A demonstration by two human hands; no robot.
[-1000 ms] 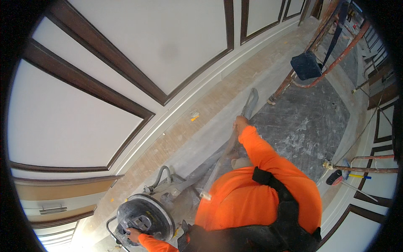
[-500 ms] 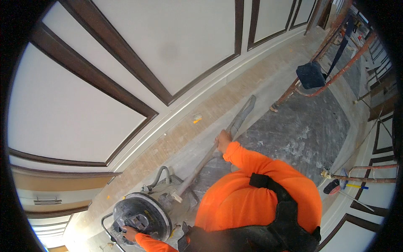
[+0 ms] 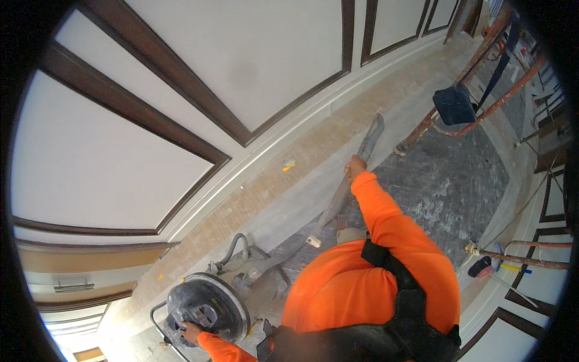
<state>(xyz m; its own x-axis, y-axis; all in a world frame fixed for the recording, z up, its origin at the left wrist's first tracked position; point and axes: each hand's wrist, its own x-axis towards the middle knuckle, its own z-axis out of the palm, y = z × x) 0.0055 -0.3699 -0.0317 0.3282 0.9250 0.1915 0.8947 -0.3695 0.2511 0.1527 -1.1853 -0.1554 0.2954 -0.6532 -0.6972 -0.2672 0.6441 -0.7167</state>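
A drum-shaped vacuum cleaner with a dusty black lid stands at the lower left. My left hand rests on the lid's near-left side, its fingers apart on the dark plastic. Farther out, my right hand is closed around a long, dusty grey vacuum tube. The tube slants from its curved far tip, near the pale floor strip, back to a whitish end beside my body. A bent grey hose rises from the cleaner's far side, where a dusty grey sheet-like piece also lies.
A white wall with dark brown trim runs along the left. A rusty metal frame with a hanging dark pad stands at the far right. Grey covering lies over the floor. A brush is at the right.
My right hand has reached farther out and to the right, carrying the tube along. Its near end has moved away from the vacuum cleaner. My left hand stays on the lid.
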